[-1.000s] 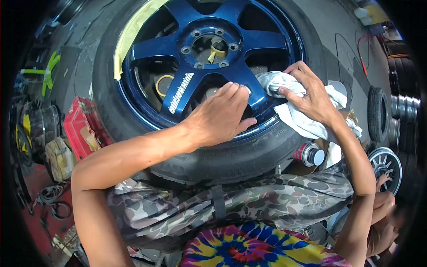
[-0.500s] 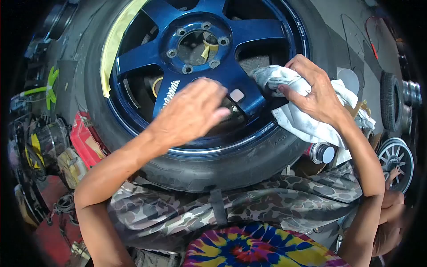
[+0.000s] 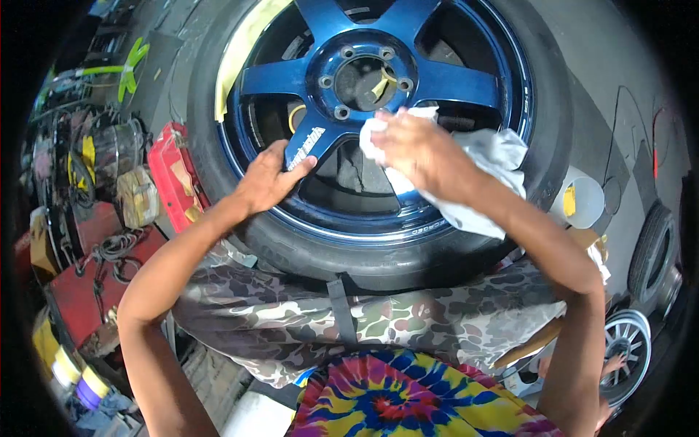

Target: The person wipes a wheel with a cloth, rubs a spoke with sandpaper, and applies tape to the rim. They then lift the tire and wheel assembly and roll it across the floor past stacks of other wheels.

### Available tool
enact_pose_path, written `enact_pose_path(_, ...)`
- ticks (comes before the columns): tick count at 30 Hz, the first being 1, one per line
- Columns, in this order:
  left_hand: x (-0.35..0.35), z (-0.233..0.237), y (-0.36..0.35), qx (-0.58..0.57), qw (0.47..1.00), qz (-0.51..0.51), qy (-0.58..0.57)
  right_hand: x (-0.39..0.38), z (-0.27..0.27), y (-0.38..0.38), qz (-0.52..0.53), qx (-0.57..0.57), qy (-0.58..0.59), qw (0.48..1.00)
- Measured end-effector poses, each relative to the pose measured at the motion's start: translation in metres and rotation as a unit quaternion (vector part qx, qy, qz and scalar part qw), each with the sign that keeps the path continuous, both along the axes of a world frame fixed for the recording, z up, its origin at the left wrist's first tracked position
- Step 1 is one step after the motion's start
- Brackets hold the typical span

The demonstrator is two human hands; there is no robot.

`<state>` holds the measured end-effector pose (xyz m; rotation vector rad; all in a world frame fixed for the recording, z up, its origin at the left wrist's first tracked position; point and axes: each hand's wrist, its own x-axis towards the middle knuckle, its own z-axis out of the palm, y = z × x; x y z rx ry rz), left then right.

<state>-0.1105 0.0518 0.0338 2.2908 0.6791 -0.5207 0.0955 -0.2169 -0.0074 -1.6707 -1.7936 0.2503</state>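
Head view: The right hand (image 3: 429,156) curls over a bunched white cloth (image 3: 473,211) at the blue wheel's (image 3: 466,79) lower-right spoke. The left hand (image 3: 266,178), partly open and without an object in its grasp, contacts the lettered spoke, left of the cloth. Cloth: likely light, limp; grip the bunched part. Wheel: likely heavy, rigid, slick-faced; grip the surrounding tire (image 3: 320,258).

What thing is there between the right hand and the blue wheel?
White cloth lies there, bunched under the fingers of the right hand, over the blue wheel. The head view shows this.
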Motion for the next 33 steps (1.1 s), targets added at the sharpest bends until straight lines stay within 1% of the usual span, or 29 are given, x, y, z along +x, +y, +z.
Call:
enact_pose_path(1,0.004,-0.001,-0.003,-0.002,1.0,0.011,-0.001,-0.007,0.01,-0.005,-0.002,-0.042,0.044,0.998)
enact_pose_path(2,0.002,-0.004,-0.006,0.053,0.999,0.009,-0.004,-0.021,0.021,-0.012,0.0,-0.084,0.087,0.993)
enact_pose_path(3,0.0,-0.004,-0.011,0.103,0.995,0.003,0.002,-0.03,0.023,-0.029,0.04,-0.069,0.052,0.995)
enact_pose_path(4,-0.002,-0.008,-0.011,0.1,0.995,0.011,-0.008,-0.035,0.023,-0.047,0.077,-0.053,0.013,0.996)
enact_pose_path(5,-0.001,-0.009,-0.01,0.095,0.995,0.008,-0.006,-0.041,0.029,-0.061,0.107,-0.096,0.0,0.99)
enact_pose_path(6,-0.001,-0.008,-0.01,0.089,0.996,0.006,-0.002,-0.049,0.047,-0.068,0.06,-0.126,0.018,0.99)
enact_pose_path(9,0.0,-0.005,-0.015,0.099,0.995,0.017,-0.023,-0.032,0.073,-0.073,0.073,-0.161,0.021,0.984)
enact_pose_path(11,0.001,-0.003,-0.014,0.095,0.995,0.022,-0.033,-0.021,0.079,-0.082,0.005,-0.241,-0.126,0.962)
enact_pose_path(12,0.001,-0.002,-0.015,0.093,0.995,0.015,-0.042,-0.011,0.077,-0.082,-0.013,-0.214,-0.193,0.957)
enact_pose_path(14,0.0,-0.001,-0.016,0.096,0.995,0.022,-0.017,-0.013,0.08,-0.077,0.021,-0.258,-0.193,0.946)
enact_pose_path(16,0.001,-0.004,-0.016,0.126,0.992,0.013,-0.018,-0.048,0.07,-0.07,0.014,-0.269,-0.037,0.962)
enact_pose_path(17,0.002,-0.002,-0.017,0.127,0.992,0.015,-0.006,-0.07,0.066,-0.063,-0.007,-0.212,-0.049,0.976)
enact_pose_path(18,0.003,-0.002,-0.019,0.125,0.992,0.013,-0.005,-0.084,0.064,-0.049,-0.008,-0.196,-0.066,0.978)
enact_pose_path(19,0.004,0.0,-0.019,0.112,0.993,0.02,0.001,-0.107,0.048,-0.04,-0.08,-0.234,0.034,0.969)
enact_pose_path(20,0.006,0.002,-0.018,0.103,0.994,0.027,0.004,-0.125,0.034,-0.025,-0.115,-0.23,0.042,0.965)
enact_pose_path(21,0.006,0.001,-0.017,0.111,0.994,0.021,0.002,-0.12,0.04,-0.026,-0.075,-0.216,0.03,0.973)
enact_pose_path(22,0.004,-0.003,-0.018,0.142,0.99,0.015,0.006,-0.112,0.049,-0.028,-0.034,-0.201,0.017,0.979)
enact_pose_path(23,0.002,-0.006,-0.018,0.169,0.986,0.009,0.012,-0.099,0.056,-0.038,-0.038,-0.199,0.02,0.979)
enact_pose_path(24,0.004,-0.004,-0.019,0.17,0.985,0.007,0.011,-0.08,0.062,-0.055,-0.056,-0.205,-0.004,0.977)
enact_pose_path(25,0.006,-0.002,-0.018,0.143,0.989,0.013,0.041,-0.06,0.064,-0.072,-0.074,-0.21,-0.029,0.974)
enact_pose_path(26,0.009,0.002,-0.017,0.118,0.99,0.02,0.071,-0.041,0.064,-0.086,-0.086,-0.231,-0.098,0.964)
enact_pose_path(27,0.011,0.004,-0.015,0.123,0.99,0.02,0.069,-0.02,0.071,-0.093,-0.106,-0.254,-0.113,0.955)
enact_pose_path(28,0.012,0.004,-0.013,0.115,0.991,0.004,0.067,-0.004,0.077,-0.093,-0.146,-0.272,-0.162,0.937)
enact_pose_path(29,0.012,0.003,-0.013,0.106,0.992,-0.012,0.063,0.01,0.071,-0.095,-0.175,-0.242,-0.194,0.935)
enact_pose_path(30,0.009,-0.001,-0.015,0.113,0.992,-0.01,0.059,0.02,0.074,-0.093,-0.184,-0.248,-0.175,0.935)
enact_pose_path(31,0.006,-0.005,-0.02,0.203,0.978,-0.052,0.001,0.026,0.072,-0.092,-0.181,-0.24,-0.175,0.938)
enact_pose_path(32,0.002,-0.01,-0.024,0.288,0.952,-0.095,-0.052,0.026,0.068,-0.093,-0.178,-0.234,-0.17,0.941)
enact_pose_path(33,0.01,0.012,-0.042,0.293,0.944,-0.087,-0.122,0.025,0.067,-0.094,-0.177,-0.232,-0.168,0.942)
